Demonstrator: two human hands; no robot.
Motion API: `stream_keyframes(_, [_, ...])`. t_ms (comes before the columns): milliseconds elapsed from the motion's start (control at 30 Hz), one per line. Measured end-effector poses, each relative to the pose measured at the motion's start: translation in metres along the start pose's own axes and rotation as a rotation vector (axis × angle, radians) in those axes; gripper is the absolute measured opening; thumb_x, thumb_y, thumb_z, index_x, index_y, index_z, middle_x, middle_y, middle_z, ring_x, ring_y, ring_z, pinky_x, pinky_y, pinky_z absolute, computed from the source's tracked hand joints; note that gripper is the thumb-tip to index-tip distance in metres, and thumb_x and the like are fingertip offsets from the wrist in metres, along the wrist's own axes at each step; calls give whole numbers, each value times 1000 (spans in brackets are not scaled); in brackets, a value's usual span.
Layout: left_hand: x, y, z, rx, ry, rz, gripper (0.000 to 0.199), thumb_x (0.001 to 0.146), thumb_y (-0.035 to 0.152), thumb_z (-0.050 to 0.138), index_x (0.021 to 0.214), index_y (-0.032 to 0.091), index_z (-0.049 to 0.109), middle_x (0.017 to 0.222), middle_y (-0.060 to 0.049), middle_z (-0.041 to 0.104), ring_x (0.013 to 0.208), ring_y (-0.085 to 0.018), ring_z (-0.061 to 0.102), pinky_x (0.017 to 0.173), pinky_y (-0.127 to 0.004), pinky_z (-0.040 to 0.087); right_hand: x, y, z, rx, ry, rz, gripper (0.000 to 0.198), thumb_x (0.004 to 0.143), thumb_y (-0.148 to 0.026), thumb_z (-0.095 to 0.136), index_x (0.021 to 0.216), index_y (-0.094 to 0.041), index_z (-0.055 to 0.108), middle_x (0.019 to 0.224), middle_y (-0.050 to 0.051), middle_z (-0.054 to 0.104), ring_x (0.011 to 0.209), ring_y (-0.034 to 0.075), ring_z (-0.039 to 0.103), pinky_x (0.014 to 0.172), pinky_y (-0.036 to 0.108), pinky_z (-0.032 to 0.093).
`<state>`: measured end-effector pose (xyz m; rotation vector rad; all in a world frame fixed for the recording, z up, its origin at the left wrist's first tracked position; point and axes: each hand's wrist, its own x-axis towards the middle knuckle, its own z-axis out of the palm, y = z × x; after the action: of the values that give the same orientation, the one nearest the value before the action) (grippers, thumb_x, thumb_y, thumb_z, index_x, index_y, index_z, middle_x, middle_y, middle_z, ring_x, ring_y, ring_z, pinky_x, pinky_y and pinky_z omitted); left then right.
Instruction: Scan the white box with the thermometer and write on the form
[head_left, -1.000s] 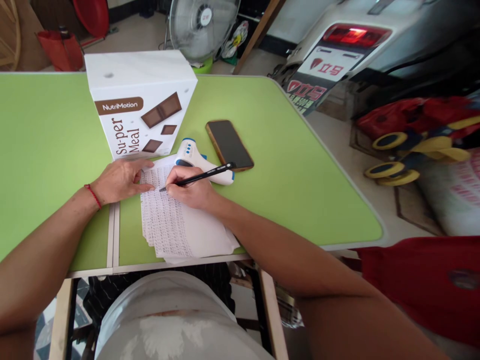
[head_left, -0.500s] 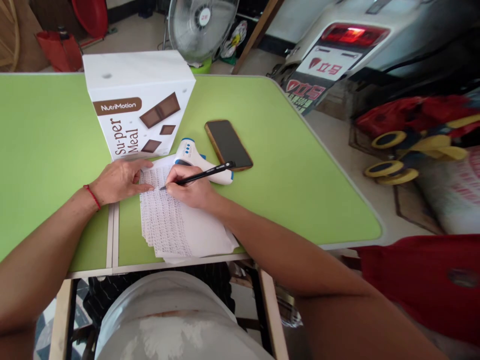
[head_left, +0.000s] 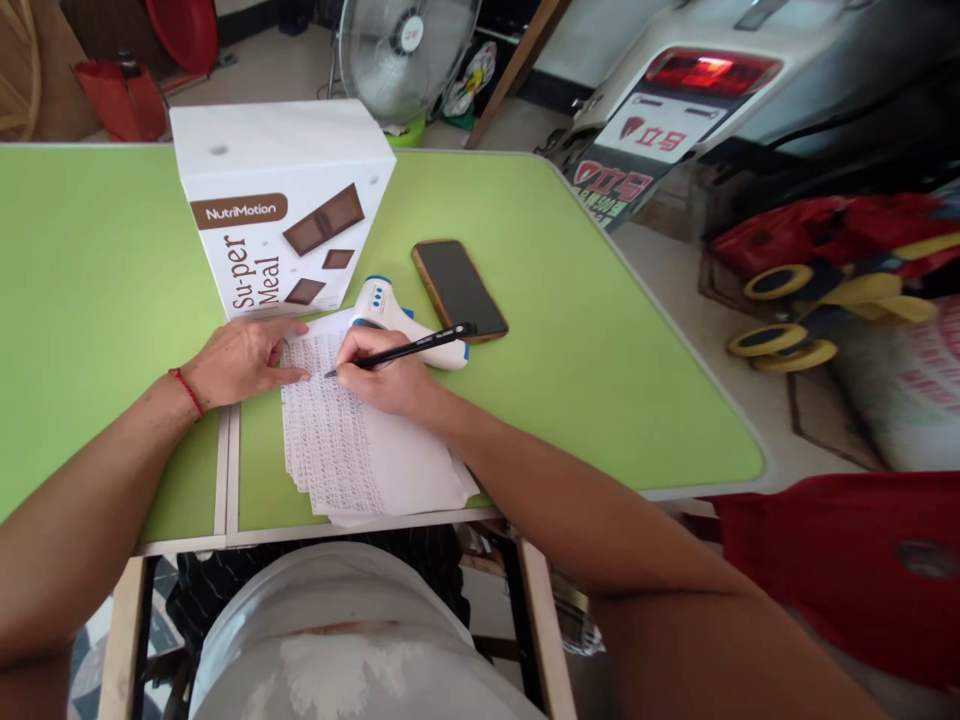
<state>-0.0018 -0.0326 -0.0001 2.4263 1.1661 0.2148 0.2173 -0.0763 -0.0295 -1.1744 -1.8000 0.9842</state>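
Note:
My right hand [head_left: 386, 375] is closed round a black pen [head_left: 420, 345], its tip down at the written lines on the top sheet of a paper stack [head_left: 360, 450]. Rows of small handwriting cover the left part of that sheet; the right part is blank. With fingers apart, my left hand [head_left: 244, 360] rests at the sheet's upper left edge, thumb and fingertips on the paper. Just beyond my right hand lies a white and blue infrared thermometer [head_left: 379, 300], partly covered by the hand and pen. A dark-screened phone [head_left: 461, 290] in a brown case lies right of it.
A white NutriMotion box [head_left: 300, 230] stands behind my left hand on the green table [head_left: 600, 380]. Past the far edge are a fan [head_left: 409, 40] and a white scooter [head_left: 697, 80]. A red chair [head_left: 847, 560] is at the lower right.
The pen tip and my right hand have shifted very slightly right along the written lines. My left hand keeps its place on the paper; the whole view has moved a little.

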Motion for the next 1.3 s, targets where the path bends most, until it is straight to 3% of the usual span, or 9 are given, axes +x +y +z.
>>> stream_keyframes(667, [0,1,0,2,-2,3,57,84,40,74,135,18,65,73,-1,65,68,-18,59,62,-30,37,2,-3,-4,-32,54,42,14,66,-16,58,59,-23,49,55,-5,49,55,11,40,55,27,34])
stream_keyframes(933, [1,4,-2,-4,-29,-43,58,83,37,74,136,15,64,73,-1,64,67,-18,57,63,-30,37,1,-3,-5,-40,-20,38,15,68,-14,58,60,-23,49,58,-4,52,57,12,43,55,28,34])
stream_keyframes(1300, [0,3,0,-17,-23,-37,58,83,38,75,136,17,64,74,-1,64,68,-18,57,64,-30,36,0,3,0,26,-3,-8,13,71,-15,57,64,-23,49,59,-5,51,55,11,41,55,27,35])
